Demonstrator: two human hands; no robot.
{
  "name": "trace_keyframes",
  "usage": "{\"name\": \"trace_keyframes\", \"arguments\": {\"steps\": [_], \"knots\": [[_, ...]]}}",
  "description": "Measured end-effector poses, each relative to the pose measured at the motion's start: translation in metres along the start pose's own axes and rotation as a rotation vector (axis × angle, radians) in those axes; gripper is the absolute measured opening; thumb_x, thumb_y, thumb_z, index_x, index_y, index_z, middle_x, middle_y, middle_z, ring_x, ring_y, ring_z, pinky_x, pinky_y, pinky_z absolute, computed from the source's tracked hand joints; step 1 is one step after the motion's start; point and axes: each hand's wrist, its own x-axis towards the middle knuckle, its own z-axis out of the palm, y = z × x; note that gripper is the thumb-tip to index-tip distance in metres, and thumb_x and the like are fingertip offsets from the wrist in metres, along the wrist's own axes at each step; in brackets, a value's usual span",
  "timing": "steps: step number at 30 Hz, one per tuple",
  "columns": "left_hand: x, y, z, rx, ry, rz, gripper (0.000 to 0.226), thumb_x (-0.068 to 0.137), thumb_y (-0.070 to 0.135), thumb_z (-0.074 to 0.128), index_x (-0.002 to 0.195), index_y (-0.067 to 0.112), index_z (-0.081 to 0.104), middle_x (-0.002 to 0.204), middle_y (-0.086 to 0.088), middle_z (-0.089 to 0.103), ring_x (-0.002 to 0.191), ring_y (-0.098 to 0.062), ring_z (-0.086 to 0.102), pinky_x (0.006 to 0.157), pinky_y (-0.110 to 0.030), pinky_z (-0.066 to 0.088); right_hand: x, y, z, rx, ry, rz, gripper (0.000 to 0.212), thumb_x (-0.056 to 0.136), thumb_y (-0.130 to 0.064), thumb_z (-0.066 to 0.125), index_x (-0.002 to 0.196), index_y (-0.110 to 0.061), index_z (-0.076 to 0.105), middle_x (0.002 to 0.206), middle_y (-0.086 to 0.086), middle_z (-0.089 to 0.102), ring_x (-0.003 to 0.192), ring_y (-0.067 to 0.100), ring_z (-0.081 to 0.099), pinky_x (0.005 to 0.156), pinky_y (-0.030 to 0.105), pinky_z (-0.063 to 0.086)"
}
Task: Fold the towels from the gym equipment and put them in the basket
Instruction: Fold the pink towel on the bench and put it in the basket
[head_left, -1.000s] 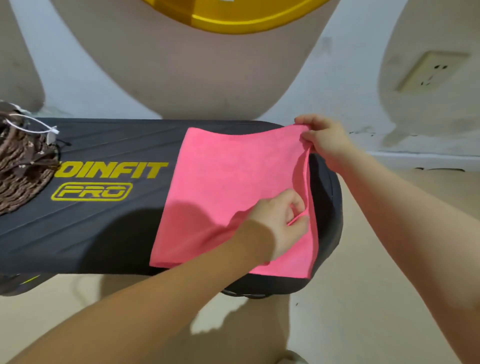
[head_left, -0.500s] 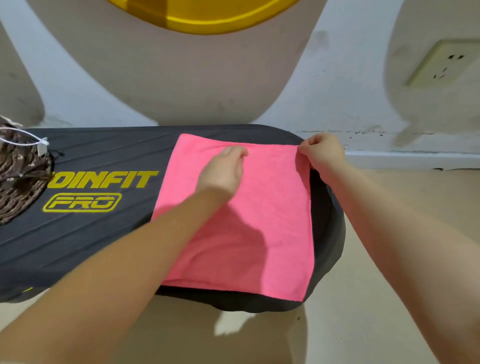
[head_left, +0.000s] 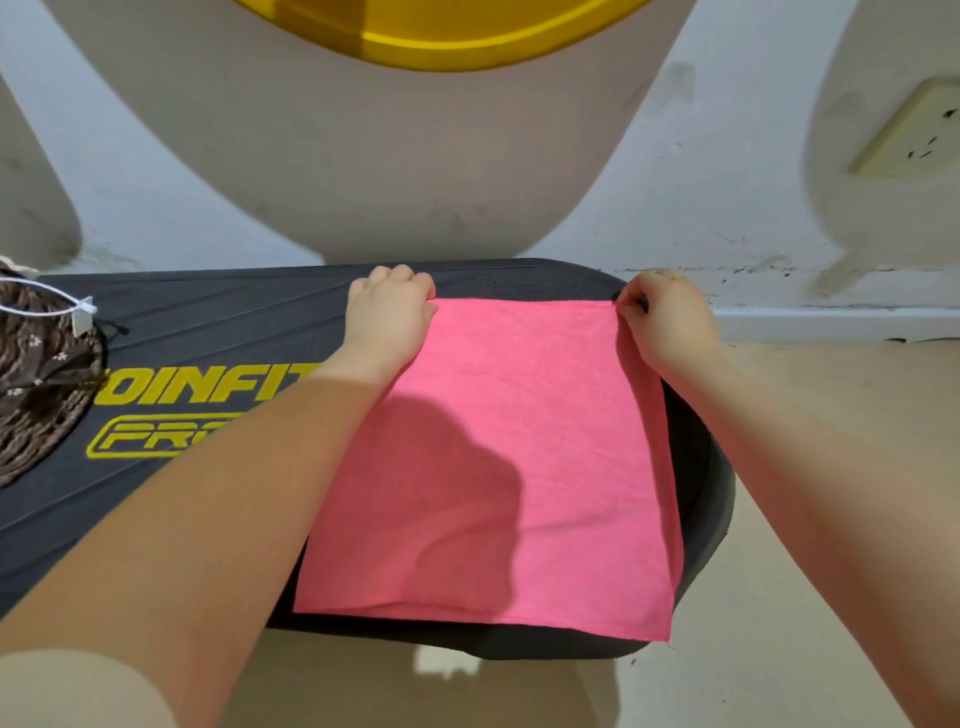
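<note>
A pink towel (head_left: 524, 447) lies flat, folded into a rectangle, on the right end of a black gym bench pad (head_left: 208, 322) with yellow lettering. My left hand (head_left: 389, 312) pinches the towel's far left corner. My right hand (head_left: 665, 317) pinches its far right corner. Both hands sit at the towel's far edge, near the wall. A brown woven basket (head_left: 36, 389) with a white tag rests on the pad's left end, partly cut off by the frame.
A white wall (head_left: 727, 218) with a socket (head_left: 909, 130) rises just behind the bench. A yellow rounded object (head_left: 441, 36) hangs at the top. Bare beige floor (head_left: 779, 597) lies to the right and in front of the pad.
My left hand left the towel's right edge, swept across the top and now pinches the far left corner. The towel now lies flat. My right hand stays at the far right corner.
</note>
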Motion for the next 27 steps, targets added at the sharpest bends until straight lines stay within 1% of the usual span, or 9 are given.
{"name": "trace_keyframes", "arguments": {"steps": [4,9,12,15,17,19,22,24,27], "knots": [[0.004,-0.01,-0.003,0.011,-0.001,-0.028,0.027,0.095,0.028,0.047,0.11,0.008,0.057,0.116,-0.014,0.055,0.114,-0.034,0.043,0.09,-0.04,0.033,0.005,-0.002,-0.008,-0.111,-0.075,-0.042,0.014,0.086,-0.006,0.049,0.091,-0.009,0.063,0.101,0.012,0.062,0.102,0.031,0.052,0.075,0.036,0.042],[0.002,-0.022,-0.005,-0.044,0.036,-0.036,0.02,0.094,0.027,0.05,0.098,0.008,0.054,0.108,-0.013,0.057,0.108,-0.034,0.046,0.086,-0.041,0.033,0.011,-0.006,-0.016,-0.132,-0.179,-0.068,0.01,0.086,-0.007,0.055,0.093,-0.004,0.062,0.098,0.018,0.066,0.096,0.034,0.056,0.078,0.037,0.043],[0.001,-0.033,-0.005,-0.098,0.022,-0.06,0.019,0.093,0.026,0.052,0.094,0.007,0.053,0.108,-0.015,0.054,0.103,-0.035,0.049,0.08,-0.041,0.036,0.014,-0.011,-0.022,-0.087,-0.156,-0.109,0.011,0.085,0.0,0.052,0.091,-0.001,0.062,0.096,0.018,0.063,0.093,0.032,0.055,0.071,0.031,0.039],[0.002,-0.042,-0.006,-0.257,0.026,-0.13,0.018,0.091,0.022,0.056,0.091,0.004,0.053,0.107,-0.017,0.05,0.095,-0.035,0.052,0.074,-0.039,0.039,0.017,-0.018,-0.023,0.019,-0.144,-0.083,0.008,0.083,-0.001,0.057,0.084,-0.005,0.063,0.092,0.009,0.059,0.087,0.021,0.052,0.068,0.024,0.035],[0.003,-0.045,-0.007,-0.345,0.042,-0.181,0.013,0.088,0.017,0.059,0.085,0.006,0.054,0.097,-0.017,0.054,0.092,-0.034,0.053,0.075,-0.036,0.039,0.019,-0.021,-0.025,0.124,-0.201,0.004,0.012,0.083,-0.003,0.061,0.074,-0.011,0.06,0.083,0.004,0.06,0.081,0.017,0.054,0.07,0.024,0.039],[0.005,-0.047,-0.008,-0.423,0.059,-0.223,0.011,0.085,0.012,0.061,0.078,0.009,0.053,0.081,-0.01,0.054,0.083,-0.03,0.052,0.07,-0.031,0.036,0.02,-0.021,-0.027,0.267,-0.302,0.085,0.023,0.081,0.002,0.063,0.066,-0.014,0.056,0.07,0.003,0.059,0.07,0.016,0.054,0.072,0.029,0.045],[0.005,-0.052,-0.009,-0.485,0.067,-0.269,0.013,0.084,0.008,0.062,0.074,0.009,0.054,0.067,-0.003,0.051,0.07,-0.021,0.048,0.064,-0.024,0.031,0.022,-0.024,-0.03,0.316,-0.436,0.113,0.029,0.079,0.009,0.062,0.061,-0.013,0.055,0.064,0.005,0.056,0.062,0.013,0.05,0.064,0.023,0.043],[0.006,-0.056,-0.011,-0.492,0.044,-0.276,0.013,0.084,0.006,0.063,0.073,0.009,0.056,0.066,-0.001,0.053,0.066,-0.017,0.049,0.065,-0.021,0.031,0.028,-0.028,-0.03,0.288,-0.407,0.121,0.03,0.078,0.009,0.063,0.06,-0.014,0.054,0.063,0.004,0.056,0.062,0.014,0.05,0.065,0.023,0.043],[0.014,-0.062,-0.02,-0.468,0.014,-0.243,0.01,0.084,0.004,0.061,0.075,0.008,0.06,0.074,-0.002,0.056,0.074,-0.015,0.051,0.069,-0.024,0.036,0.039,-0.036,-0.029,0.161,-0.266,0.094,0.026,0.076,0.006,0.063,0.061,-0.014,0.055,0.065,0.002,0.056,0.065,0.018,0.053,0.064,0.028,0.043]]}}
